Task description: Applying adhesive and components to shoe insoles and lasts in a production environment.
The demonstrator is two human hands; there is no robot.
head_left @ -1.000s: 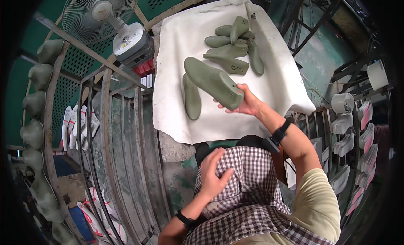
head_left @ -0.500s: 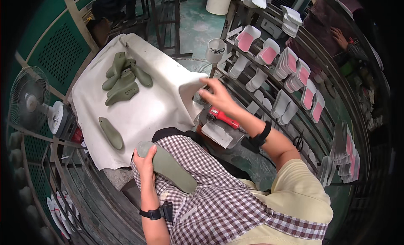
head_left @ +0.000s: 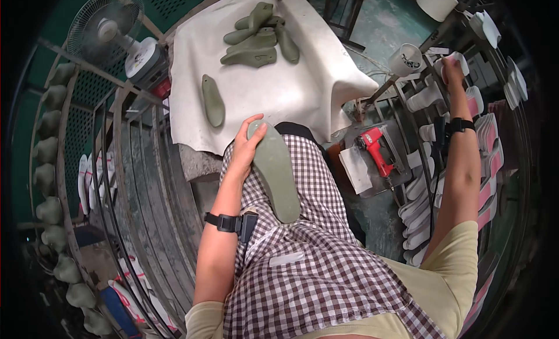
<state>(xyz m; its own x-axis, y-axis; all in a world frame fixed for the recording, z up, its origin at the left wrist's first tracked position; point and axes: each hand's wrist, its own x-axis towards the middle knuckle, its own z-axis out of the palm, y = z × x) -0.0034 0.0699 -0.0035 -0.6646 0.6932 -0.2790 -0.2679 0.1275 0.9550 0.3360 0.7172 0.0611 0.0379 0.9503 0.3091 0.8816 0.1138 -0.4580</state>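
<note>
My left hand is closed around the toe end of a green shoe last, which rests sole up over my checked apron, its narrower end towards me. At the far right, my right arm is stretched out to the rack. My right hand is closed on a white and pink insole at the rack's upper part; its fingertips are partly hidden. Ahead, a pile of green shoe lasts lies on a white sheet. One single last lies apart, nearer my left hand.
A red air stapler lies beside a white paper pad right of my knees. Stacked insoles fill the metal rack. A white cup of small parts stands near it. A fan and another rack are on the left.
My right hand has moved from above the sheet's edge out to the rack and closed on an insole. The view has swung right; my left hand still holds the shoe last.
</note>
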